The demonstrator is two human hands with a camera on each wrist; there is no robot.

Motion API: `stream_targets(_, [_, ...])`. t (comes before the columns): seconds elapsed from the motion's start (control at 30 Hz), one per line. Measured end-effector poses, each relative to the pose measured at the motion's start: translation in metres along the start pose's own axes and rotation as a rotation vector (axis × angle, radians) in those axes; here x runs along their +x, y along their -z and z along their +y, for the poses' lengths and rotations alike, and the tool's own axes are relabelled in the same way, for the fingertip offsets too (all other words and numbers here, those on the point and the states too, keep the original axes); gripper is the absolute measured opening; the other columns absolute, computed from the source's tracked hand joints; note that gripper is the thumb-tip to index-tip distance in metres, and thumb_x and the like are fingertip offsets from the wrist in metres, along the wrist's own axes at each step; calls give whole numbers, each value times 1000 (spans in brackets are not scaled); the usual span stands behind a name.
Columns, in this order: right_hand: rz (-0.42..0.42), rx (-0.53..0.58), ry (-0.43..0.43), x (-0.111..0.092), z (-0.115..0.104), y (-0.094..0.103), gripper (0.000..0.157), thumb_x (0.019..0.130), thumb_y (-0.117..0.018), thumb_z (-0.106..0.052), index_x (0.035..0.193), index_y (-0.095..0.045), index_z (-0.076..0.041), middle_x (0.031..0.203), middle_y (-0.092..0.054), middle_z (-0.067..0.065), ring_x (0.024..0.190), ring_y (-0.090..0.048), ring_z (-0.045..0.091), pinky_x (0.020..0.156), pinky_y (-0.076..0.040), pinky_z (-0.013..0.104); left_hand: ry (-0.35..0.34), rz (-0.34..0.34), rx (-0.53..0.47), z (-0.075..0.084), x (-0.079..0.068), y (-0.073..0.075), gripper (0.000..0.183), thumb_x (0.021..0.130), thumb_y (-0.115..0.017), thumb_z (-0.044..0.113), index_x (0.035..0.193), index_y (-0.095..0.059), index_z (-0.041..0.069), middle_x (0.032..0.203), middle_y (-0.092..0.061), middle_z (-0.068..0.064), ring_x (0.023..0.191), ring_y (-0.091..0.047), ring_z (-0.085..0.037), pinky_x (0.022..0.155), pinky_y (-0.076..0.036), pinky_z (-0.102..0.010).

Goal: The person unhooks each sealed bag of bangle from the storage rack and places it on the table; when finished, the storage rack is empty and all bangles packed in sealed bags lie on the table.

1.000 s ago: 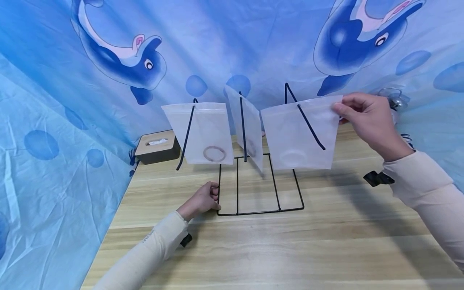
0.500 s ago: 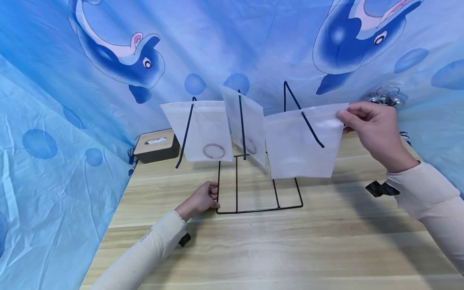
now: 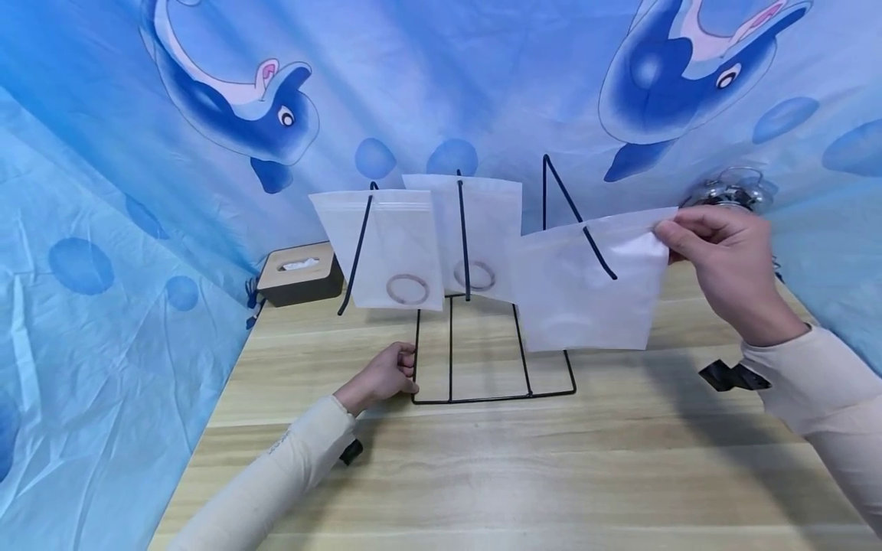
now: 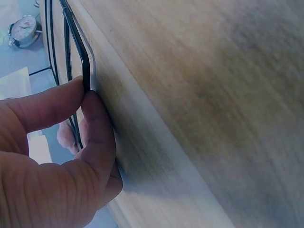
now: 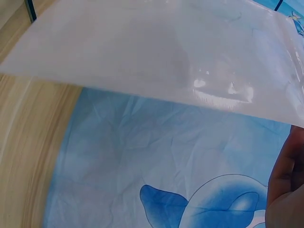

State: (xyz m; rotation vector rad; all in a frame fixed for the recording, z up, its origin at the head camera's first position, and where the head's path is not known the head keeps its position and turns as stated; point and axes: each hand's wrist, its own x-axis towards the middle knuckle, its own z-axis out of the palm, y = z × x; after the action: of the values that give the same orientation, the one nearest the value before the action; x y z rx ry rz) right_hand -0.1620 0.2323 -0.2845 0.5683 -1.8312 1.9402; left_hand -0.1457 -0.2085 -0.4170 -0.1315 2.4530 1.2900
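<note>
Three frosted zip bags hang on the prongs of a black wire rack (image 3: 451,401). My right hand (image 3: 730,256) pinches the top right corner of the right bag (image 3: 592,298), and that bag's top edge still has the rack's right prong through it. In the right wrist view the sheet-like bag (image 5: 142,52) fills the upper part, with part of the hand (image 5: 287,190) at the edge. The middle bag (image 3: 492,229) and left bag (image 3: 400,237) each show a ring shape low inside. My left hand (image 3: 381,376) pinches the rack's base wire (image 4: 85,71) at its front left corner.
A tissue box (image 3: 301,279) with a wooden lid stands at the back left of the wooden table (image 3: 482,474). Behind my right hand is a shiny alarm clock (image 3: 736,189). A blue dolphin-print curtain (image 3: 496,84) closes off the back and sides.
My right hand has moved right and down, drawing the right bag along its prong toward the prong's tip. The middle bag has swung from edge-on to face forward. The left hand stays put.
</note>
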Motion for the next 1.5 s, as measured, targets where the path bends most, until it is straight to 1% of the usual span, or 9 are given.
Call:
stream_targets(0.13, [0,38,19,-6,-1,1,20,89,-72,4,102,-69,19,83,-73,8,69,-66,14,67,-55,18,8,-5,-20,-1,0,0,77,75,-73,-21,143,-41,-8,108,-51,-12,96,-51,-23,83,-48,-33])
stream_targets(0.33, [9,129,44,-14,2,2,19,88,-72,7,101,-68,20,84,-74,8,70,-67,14,68,-55,18,11,-1,-33,-3,0,0,77,75,-73,-21,143,-41,-7,110,-51,-12,99,-52,-24,85,-48,-34])
stream_targets(0.5, [7,151,66,-20,1,3,19,87,-72,8,100,-67,21,84,-74,10,71,-68,14,71,-55,18,3,-2,-28,-1,0,1,76,75,-73,-20,143,-41,-7,112,-51,-13,100,-52,-25,87,-48,-36])
stream_targets(0.6, [22,152,84,-25,0,1,16,87,-70,12,98,-66,24,81,-74,10,71,-68,14,70,-56,19,8,-3,-28,-2,1,1,76,76,-74,-19,144,-41,-7,113,-52,-13,101,-52,-25,88,-48,-36])
stream_targets(0.8, [45,202,102,-34,-1,-1,11,86,-64,20,95,-65,26,80,-73,13,70,-67,15,68,-55,20,14,-4,-29,-2,-1,1,76,76,-74,-18,144,-41,-7,113,-52,-13,102,-53,-25,88,-49,-36])
stream_targets(1.13, [45,326,192,-46,2,5,11,85,-63,24,94,-61,30,82,-73,18,72,-68,19,69,-54,23,14,-8,-22,-2,1,-1,76,77,-74,-17,144,-41,-5,113,-52,-12,100,-52,-24,89,-47,-36])
stream_targets(1.27, [33,323,212,-49,0,6,14,85,-65,22,95,-60,31,84,-73,19,73,-68,20,69,-54,23,14,-9,-23,-2,1,-2,75,77,-74,-17,144,-41,-5,112,-51,-12,100,-52,-24,88,-47,-36])
stream_targets(1.37, [16,353,219,-50,-1,7,16,85,-65,21,95,-59,31,86,-73,21,76,-68,21,71,-54,24,20,-6,-25,-1,1,-2,76,77,-74,-17,144,-41,-5,112,-51,-12,100,-52,-24,88,-47,-36])
stream_targets(1.5, [-8,397,207,-54,-4,12,16,86,-63,22,97,-59,32,90,-72,23,81,-69,23,75,-55,25,17,-4,-24,-1,2,-2,75,76,-73,-18,143,-42,-5,110,-50,-11,97,-51,-23,87,-47,-35])
